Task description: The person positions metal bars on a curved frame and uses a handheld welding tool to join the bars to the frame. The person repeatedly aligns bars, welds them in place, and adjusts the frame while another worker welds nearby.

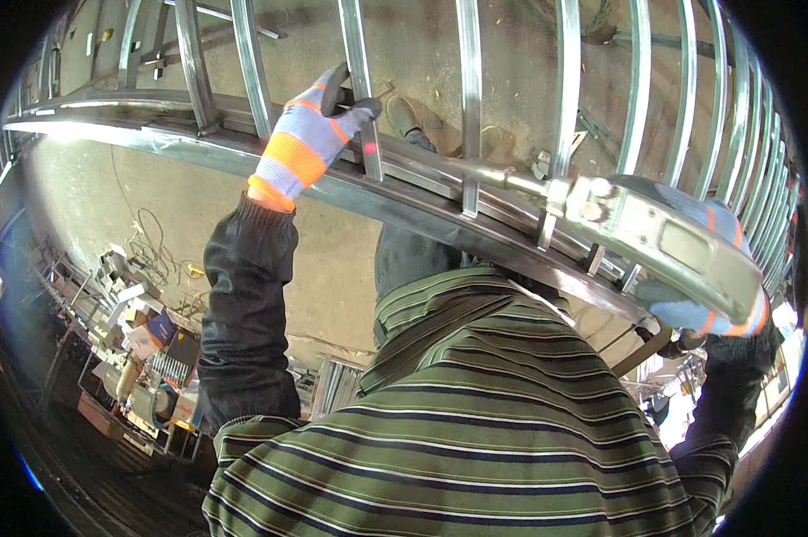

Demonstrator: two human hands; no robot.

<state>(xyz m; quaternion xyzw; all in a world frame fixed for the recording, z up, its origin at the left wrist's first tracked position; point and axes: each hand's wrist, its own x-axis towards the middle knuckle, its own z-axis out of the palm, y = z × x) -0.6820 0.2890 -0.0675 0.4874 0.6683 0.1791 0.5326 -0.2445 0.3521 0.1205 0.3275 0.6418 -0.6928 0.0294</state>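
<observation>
Tool at frame right, gripped by right hand's fingers, left hand's fingers parted at bar, upper centre, grip unclear; likely lining up a weld, next move probably calls for steady aim.

Tangled cable on the brownish floor

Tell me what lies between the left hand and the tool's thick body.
Head view: the tool's slim nose, a metal bar crossing beneath it, and a shoe beyond.
</observation>
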